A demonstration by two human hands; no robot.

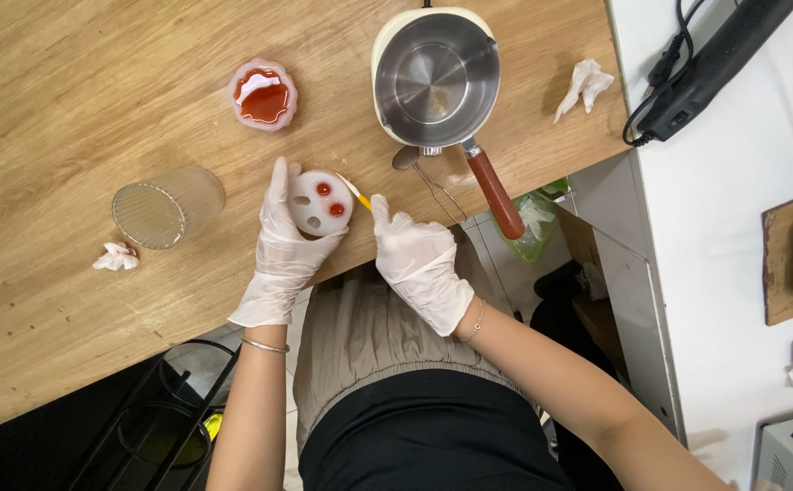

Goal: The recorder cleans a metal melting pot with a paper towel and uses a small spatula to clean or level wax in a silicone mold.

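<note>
wooden table [69, 82] underneath it all. steel saucepan [435, 77] with a red-brown handle at the far edge, ribbed clear glass [162, 207] lying on its side to the left. gloved left hand [283, 245] cupped around a white round mould [321, 202] with two red-filled holes — held at the table's near edge. gloved right hand [417, 259] pinching a thin orange-tipped stick [356, 192], tip at the mould. small pink dish of red liquid [263, 95] behind — crumpled tissue [116, 257] near the glass.
</note>
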